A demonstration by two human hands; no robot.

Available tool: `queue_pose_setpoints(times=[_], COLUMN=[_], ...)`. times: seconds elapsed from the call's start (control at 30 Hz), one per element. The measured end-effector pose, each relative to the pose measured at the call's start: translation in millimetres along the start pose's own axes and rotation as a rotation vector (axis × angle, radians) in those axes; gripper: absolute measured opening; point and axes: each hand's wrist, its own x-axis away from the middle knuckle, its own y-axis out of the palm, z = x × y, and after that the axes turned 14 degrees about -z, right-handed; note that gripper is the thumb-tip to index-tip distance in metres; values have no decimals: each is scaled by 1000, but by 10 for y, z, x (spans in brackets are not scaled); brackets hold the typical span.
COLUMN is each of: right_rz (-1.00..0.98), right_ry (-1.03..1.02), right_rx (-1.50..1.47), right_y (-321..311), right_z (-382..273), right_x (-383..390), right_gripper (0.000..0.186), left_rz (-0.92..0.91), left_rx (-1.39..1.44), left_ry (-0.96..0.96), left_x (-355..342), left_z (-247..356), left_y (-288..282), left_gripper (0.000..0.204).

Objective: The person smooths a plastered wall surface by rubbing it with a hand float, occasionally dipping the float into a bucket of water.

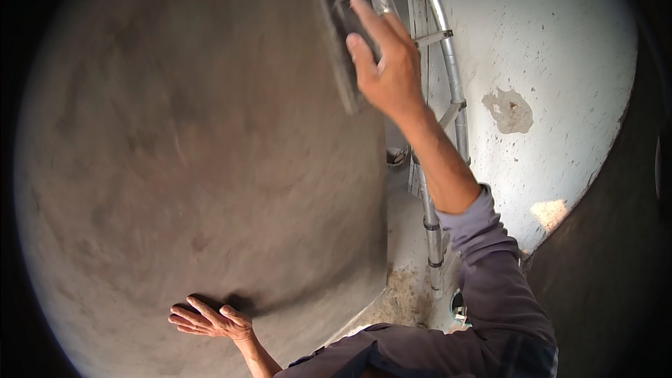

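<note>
A grey plastering float [341,38] lies flat against the wet cement wall [196,140] at upper centre, gripped by the right hand [385,63]. The left hand [210,320], fingers spread and holding nothing, presses the wall at lower left. Metal scaffolding [444,98] stands right.

A single head-worn fisheye view looks down along, and close to, a grey, wet-plastered wall [196,140], with a white painted wall [546,63] behind bent metal scaffolding [448,63].
</note>
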Motion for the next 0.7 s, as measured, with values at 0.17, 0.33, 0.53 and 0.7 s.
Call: queue_pose_setpoints(times=[0.17, 0.33, 0.53, 0.7], right_rz=[-190, -157, -139, 7], right_ry=[8, 315, 137, 32], right_rx=[-72, -104, -54, -111], right_y=[313, 148, 230, 298], right_z=[-768, -606, -791, -729], right_x=[1240, 412, 1038, 293], right_gripper=[48, 44, 47, 43], left_rz=[1, -39, -44, -35], left_rx=[-10, 34, 73, 86], left_ry=[33, 41, 59, 70], left_x=[-31, 18, 32, 14], left_z=[-68, -129, -116, -56], left_y=[-50, -62, -46, -43], left_gripper=[67, 69, 71, 71])
